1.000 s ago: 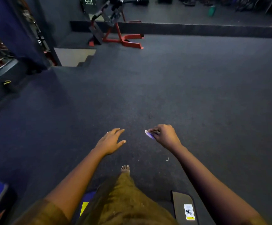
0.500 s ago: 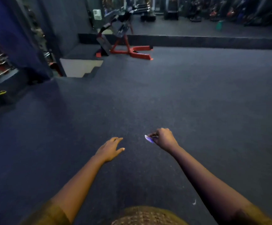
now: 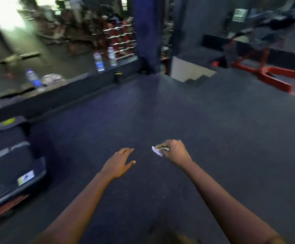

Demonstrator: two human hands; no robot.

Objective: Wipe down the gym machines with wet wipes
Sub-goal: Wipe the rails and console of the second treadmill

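The left hand (image 3: 119, 164) is held out over the dark floor (image 3: 213, 138), palm down, fingers spread, with nothing in it. Just to its right, and apart from it, a small crumpled wet wipe (image 3: 156, 150) is pinched in the curled fingers of the right hand (image 3: 175, 151), its pale edge pointing toward the left hand. Well to the left of the left hand a dark machine (image 3: 11, 164) with a pale sticker is seen, possibly a treadmill, though blur hides detail. Far beyond the right hand a red-framed machine (image 3: 266, 71) is set on the floor. Far beyond the left hand, water bottles (image 3: 99, 62) are stood along a ledge (image 3: 72, 90).
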